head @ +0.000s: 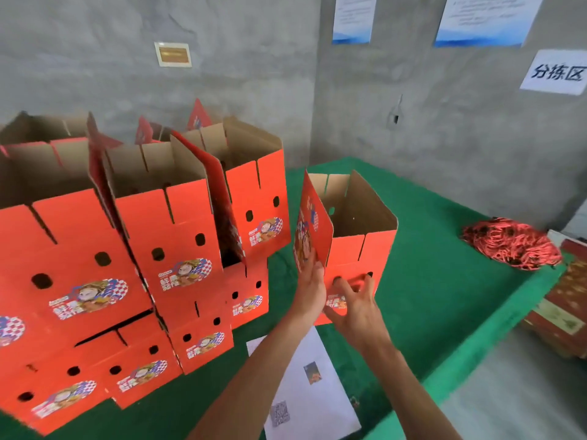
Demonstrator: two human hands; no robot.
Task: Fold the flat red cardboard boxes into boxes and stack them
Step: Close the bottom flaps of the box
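Two hands steady a half-folded red box on the green surface.

Nearest, a white sheet [309,385] lies on the surface [428,312]. Above it the right hand [355,300], grip spread, presses straight fingers against the front of the open red box [359,249]; the left hand [309,284] pinches the box's upright side flap [313,223]. Left stand stacked folded boxes [127,249]. Farther right lies a red cord heap [511,242], before a concrete wall [222,52].
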